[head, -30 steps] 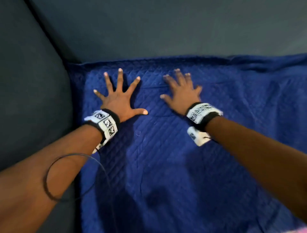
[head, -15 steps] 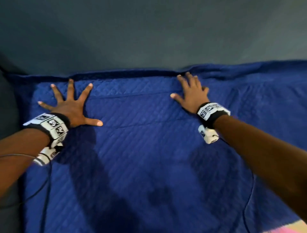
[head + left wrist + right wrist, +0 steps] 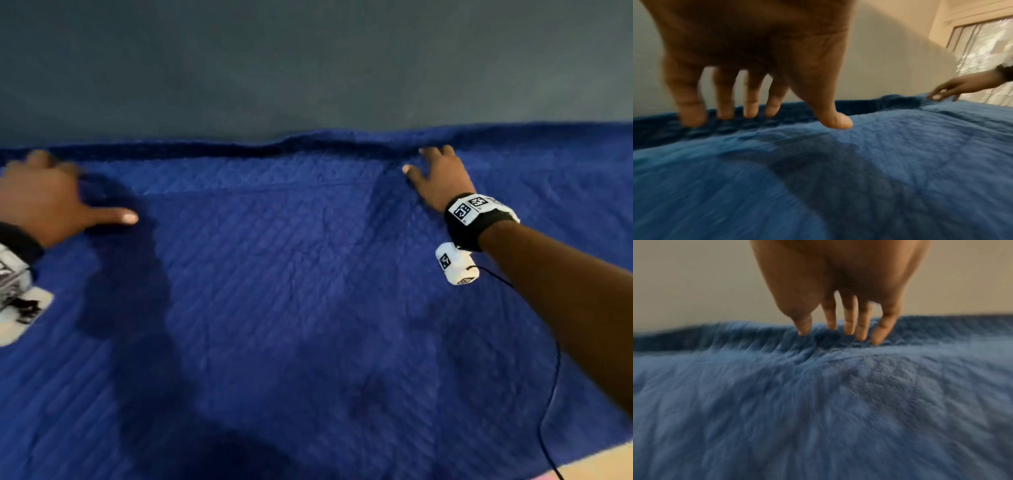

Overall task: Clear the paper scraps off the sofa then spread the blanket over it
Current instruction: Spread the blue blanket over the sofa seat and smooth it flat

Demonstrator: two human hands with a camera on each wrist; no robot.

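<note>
A dark blue quilted blanket (image 3: pixel 291 291) lies spread over the sofa seat, its far edge bunched along the grey backrest (image 3: pixel 308 68). My left hand (image 3: pixel 51 198) lies flat on the blanket at the far left, fingers straight and spread, thumb pointing right. In the left wrist view the left hand's fingertips (image 3: pixel 754 112) touch the blanket (image 3: pixel 879 162) near its far edge. My right hand (image 3: pixel 438 174) presses flat on the blanket near the far edge at the right. The right wrist view shows its straight fingers (image 3: pixel 851 321) on the fabric (image 3: pixel 818 402). No paper scraps are in view.
The grey sofa backrest rises just behind the blanket's far edge. A thin black cable (image 3: pixel 551 377) trails from my right wrist over the blanket. A strip of pale floor (image 3: pixel 589 462) shows at the bottom right. A window (image 3: pixel 982 48) shows in the left wrist view.
Both hands have slid apart along the blanket's far edge, the left one leftward and the right one rightward. The view has shifted right, so the sofa arm is out of sight.
</note>
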